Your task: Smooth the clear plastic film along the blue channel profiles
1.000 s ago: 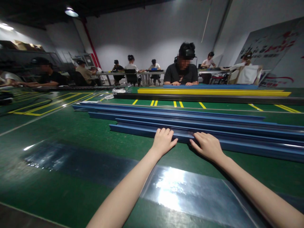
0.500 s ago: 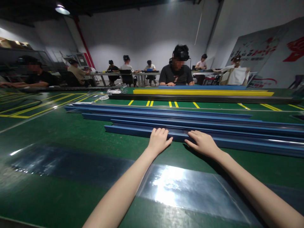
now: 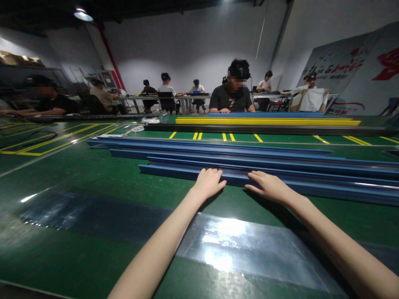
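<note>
My left hand (image 3: 209,182) is at the near wall of the front blue channel-shaped profile (image 3: 177,171). Its fingers curl over the top edge, and the thumb lies along the front face. A short way to the right, my right hand (image 3: 269,185) grips the same wall, fingers over the edge and thumb low in front. Between the hands a stretch of that wall shows. Right behind lie more long blue profiles (image 3: 131,153), parallel to the front one. Nearer to me, beneath my forearms, a long flat clear plastic film sleeve (image 3: 237,249) spreads across the green table.
Across the green table (image 3: 102,174) lie a black profile (image 3: 237,129), a yellow profile (image 3: 268,121) and another blue profile (image 3: 268,114). Crumpled clear plastic (image 3: 151,120) sits at their left end. A co-worker (image 3: 232,97) sits opposite; several other people work farther back.
My right hand has shifted slightly to the right along the profile, widening the gap between my hands a little. My left hand and the profiles stay nearly where they were.
</note>
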A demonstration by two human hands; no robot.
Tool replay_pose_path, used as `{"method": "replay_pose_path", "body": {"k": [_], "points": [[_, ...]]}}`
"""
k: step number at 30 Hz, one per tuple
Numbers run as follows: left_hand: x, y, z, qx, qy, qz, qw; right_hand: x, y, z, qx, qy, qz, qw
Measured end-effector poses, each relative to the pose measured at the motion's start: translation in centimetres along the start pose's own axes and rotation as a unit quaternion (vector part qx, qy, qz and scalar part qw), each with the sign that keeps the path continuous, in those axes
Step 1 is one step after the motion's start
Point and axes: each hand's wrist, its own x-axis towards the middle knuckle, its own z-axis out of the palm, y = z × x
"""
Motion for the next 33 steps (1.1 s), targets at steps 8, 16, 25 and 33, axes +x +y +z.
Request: {"method": "replay_pose_path", "body": {"k": [8,16,25,33], "points": [[0.2,0.0,-1.0,0.007,-0.039,0.014,0.999,0.2,0.2,-0.9,-0.009,-0.044,-0.014,0.999],[-0.3,0.7,-2.4,0.010,-0.089,0.015,0.996,0.1,-0.5,-2.2,-0.024,-0.072,-0.035,0.996],[-0.2,-0.9,-3.3,-0.041,-0.154,0.027,0.987,0.1,-1.0,-2.5,-0.035,-0.078,-0.022,0.996],[-0.4,-3.8,-4.1,-0.046,-0.194,-0.044,0.979,0.3,-2.1,-2.7,-0.043,-0.083,0.003,0.996]]}}
